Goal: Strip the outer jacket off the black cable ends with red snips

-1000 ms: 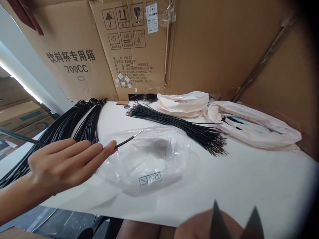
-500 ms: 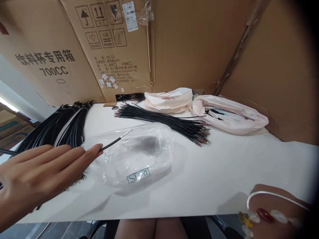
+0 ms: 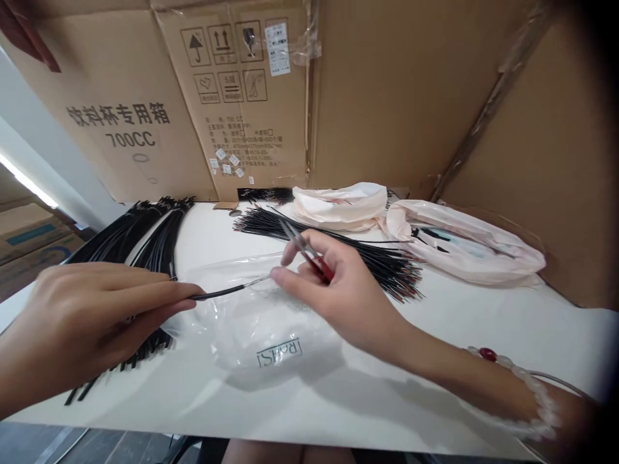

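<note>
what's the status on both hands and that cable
Left hand gripping black cable. Right hand at its stripped tip, also holding red-handled tool. Clear bag below, apparently not blocking.

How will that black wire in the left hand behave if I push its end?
The black wire probably flexes, since it curves slightly beyond the left hand. Its bare silvery end looks thinner, so it likely bends more easily.
</note>
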{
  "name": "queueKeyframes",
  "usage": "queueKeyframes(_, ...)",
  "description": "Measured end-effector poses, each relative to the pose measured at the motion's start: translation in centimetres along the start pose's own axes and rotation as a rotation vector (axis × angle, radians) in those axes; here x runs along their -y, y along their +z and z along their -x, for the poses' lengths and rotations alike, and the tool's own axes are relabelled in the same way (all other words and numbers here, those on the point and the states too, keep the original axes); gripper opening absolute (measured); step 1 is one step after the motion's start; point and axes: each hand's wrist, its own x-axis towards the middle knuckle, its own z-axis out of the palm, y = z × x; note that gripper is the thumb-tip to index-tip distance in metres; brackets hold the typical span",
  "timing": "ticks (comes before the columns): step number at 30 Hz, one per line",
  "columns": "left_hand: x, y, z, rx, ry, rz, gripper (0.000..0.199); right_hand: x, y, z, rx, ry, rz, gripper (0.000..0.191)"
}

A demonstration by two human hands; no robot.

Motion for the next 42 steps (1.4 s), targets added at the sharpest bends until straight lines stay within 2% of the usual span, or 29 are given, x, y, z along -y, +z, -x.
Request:
queueKeyframes(3, -0.1, -0.4, -0.7, 0.051, 0.093, 0.106, 0.016, -1.7, -0.7, -2.0, 0.068, -0.015, 0.094, 0.022)
queueKeyframes(6, -0.6, -0.7, -1.1, 0.05, 0.059, 0.196, 0.013, -2.3, -0.2, -2.5, 0.175, 0.062, 0.09, 0.022)
queueKeyframes(10, -0.9, -0.8, -1.1, 0.054, 0.027, 0.213, 0.011, -1.9, 0.6, -2.3, 0.21, 0.127, 0.061, 0.024)
queueKeyframes(16, -1.6, -1.1, -1.4, 0.096, 0.097, 0.019, 0.015, -1.7, 1.1, -2.3, 0.197, 0.082, 0.077, 0.026)
queueKeyframes(21, -3.6, -0.5, -2.1, -0.054, 0.117, -0.106, 0.01, -1.5, 1.7, -2.2, 0.19, 0.138, 0.028, 0.027)
queueKeyframes(25, -4.1, -0.1, -2.1, -0.146, 0.125, -0.112, 0.007, -1.3, 1.9, -1.9, 0.2, 0.159, 0.021, 0.027)
queueKeyframes(29, -4.1, -0.2, -2.0, -0.132, 0.069, -0.085, 0.011, -1.3, 2.0, -1.7, 0.195, 0.172, 0.017, 0.028)
queueKeyframes(42, -4.1, -0.7, -2.0, -0.133, 0.05, -0.099, 0.018, -1.2, 2.4, -1.5, 0.183, 0.164, 0.03, 0.027)
